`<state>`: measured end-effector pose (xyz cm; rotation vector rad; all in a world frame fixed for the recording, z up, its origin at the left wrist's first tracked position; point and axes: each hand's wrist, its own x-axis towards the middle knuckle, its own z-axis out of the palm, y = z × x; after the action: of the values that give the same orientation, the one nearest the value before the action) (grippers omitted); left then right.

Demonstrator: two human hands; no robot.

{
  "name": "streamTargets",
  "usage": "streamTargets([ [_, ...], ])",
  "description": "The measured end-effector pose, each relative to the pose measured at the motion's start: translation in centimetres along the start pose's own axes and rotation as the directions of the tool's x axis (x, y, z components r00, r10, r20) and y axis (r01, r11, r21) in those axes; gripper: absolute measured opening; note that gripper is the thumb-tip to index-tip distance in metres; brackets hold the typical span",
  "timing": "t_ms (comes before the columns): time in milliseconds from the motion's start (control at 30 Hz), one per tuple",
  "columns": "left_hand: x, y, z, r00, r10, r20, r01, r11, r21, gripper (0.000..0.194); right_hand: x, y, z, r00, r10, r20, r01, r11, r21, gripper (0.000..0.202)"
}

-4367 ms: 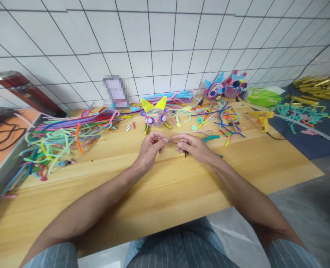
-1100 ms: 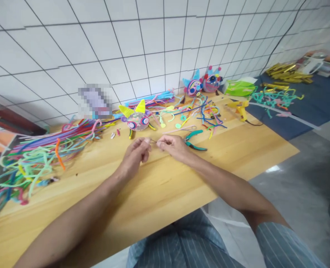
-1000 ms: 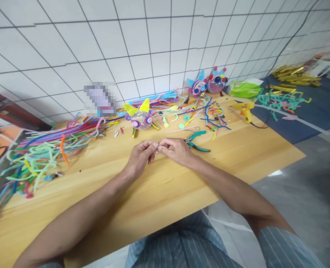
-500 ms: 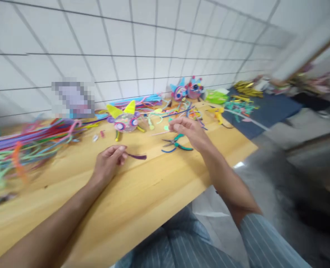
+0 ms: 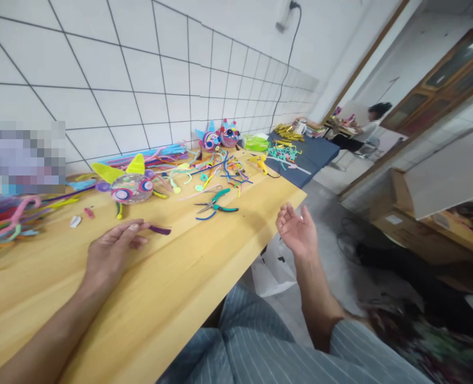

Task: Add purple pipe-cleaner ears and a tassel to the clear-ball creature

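Between thumb and fingers, my left hand (image 5: pixel 114 248) pinches a small dark purple tassel (image 5: pixel 160 230), its strands pointing right just above the wooden table. My right hand (image 5: pixel 298 229) is off the table's right front edge, palm up and fingers apart, holding nothing. Teal-handled pliers (image 5: pixel 217 205) lie with jaws parted on the tabletop between the hands, beside a short blue pipe cleaner piece (image 5: pixel 206 216). Beyond my left hand stands a clear craft figure (image 5: pixel 132 186) with yellow ears and pink-and-blue ring eyes.
Bundled pipe cleaners (image 5: pixel 8 218) lie at the left. Two decorated balls (image 5: pixel 220 137) stand by the tiled wall. A yellow glue gun (image 5: pixel 261 162) rests near the dark blue cloth (image 5: pixel 318 157). Below the table edge hangs a white bag (image 5: pixel 274 269). Another person (image 5: pixel 364 130) sits far off.
My right hand has moved from above the pliers to beyond the table edge and turned palm up, fingers spread. The left hand still pinches the tassel. The view has swung right.
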<state>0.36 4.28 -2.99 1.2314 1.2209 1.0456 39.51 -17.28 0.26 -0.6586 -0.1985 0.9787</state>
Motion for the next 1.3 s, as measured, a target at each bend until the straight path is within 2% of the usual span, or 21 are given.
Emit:
streamTargets([
  [167, -0.1, 0.0, 0.1, 0.999, 0.030, -0.011, -0.030, 1.000, 0.009, 0.042, -2.1, -0.4, -1.0, 0.995, 0.008, -0.101, 0.002, 0.995, 0.104, 0.034],
  [267, -0.2, 0.1, 0.2, 0.999, 0.038, -0.008, -0.037, 0.999, 0.026, 0.036, -1.7, -0.1, -0.6, 0.990, 0.011, -0.139, 0.011, 0.987, 0.161, 0.038],
  [367, -0.3, 0.1, 0.1, 0.999, 0.048, 0.001, -0.048, 0.998, 0.027, 0.039, -1.1, 0.4, 0.2, 0.985, 0.011, -0.172, 0.024, 0.980, 0.199, 0.046],
  [567, -0.1, -0.4, 0.1, 0.999, 0.039, 0.024, -0.039, 0.999, 0.002, 0.036, -0.7, 0.8, 0.7, 0.982, 0.015, -0.190, 0.025, 0.978, 0.206, 0.051],
  [633, 0.0, -0.4, 0.1, 0.999, 0.036, 0.021, -0.036, 0.999, 0.022, 0.036, -0.5, 1.0, 0.3, 0.981, -0.005, -0.193, 0.032, 0.990, 0.138, 0.051],
  [767, 0.1, -0.3, 0.2, 0.999, 0.036, 0.025, -0.036, 0.999, 0.009, 0.038, 0.7, 1.6, -0.9, 0.976, -0.117, -0.184, 0.082, 0.979, -0.189, 0.061],
  [900, 0.1, -0.3, 0.1, 0.999, 0.032, 0.024, -0.032, 0.999, 0.000, 0.043, 2.4, 2.5, -1.7, 0.972, -0.181, -0.151, 0.109, 0.913, -0.393, 0.045],
  [967, 0.1, -0.3, 0.1, 0.999, 0.025, 0.035, -0.025, 1.000, -0.003, 0.047, 3.4, 2.7, -1.6, 0.963, -0.239, -0.120, 0.140, 0.833, -0.535, 0.034],
  [1033, 0.1, -0.3, 0.2, 0.998, 0.022, 0.053, -0.022, 1.000, -0.005, 0.051, 4.7, 2.6, -1.2, 0.950, -0.304, -0.068, 0.174, 0.699, -0.694, 0.027],
  [1100, 0.2, -0.3, 0.2, 0.997, 0.034, 0.064, -0.035, 0.999, 0.010, 0.054, 6.5, 2.5, -0.3, 0.939, -0.343, 0.006, 0.193, 0.514, -0.835, 0.022],
  [1200, 0.0, -0.4, 0.2, 0.995, 0.084, 0.057, -0.090, 0.989, 0.117, 0.053, 9.8, 2.7, 1.5, 0.936, -0.328, 0.125, 0.202, 0.211, -0.956, 0.015],
  [1300, -1.0, -0.5, 0.0, 0.969, 0.240, 0.065, -0.248, 0.936, 0.250, 0.042, 12.8, 3.7, 3.2, 0.942, -0.253, 0.222, 0.216, -0.050, -0.975, 0.012],
])
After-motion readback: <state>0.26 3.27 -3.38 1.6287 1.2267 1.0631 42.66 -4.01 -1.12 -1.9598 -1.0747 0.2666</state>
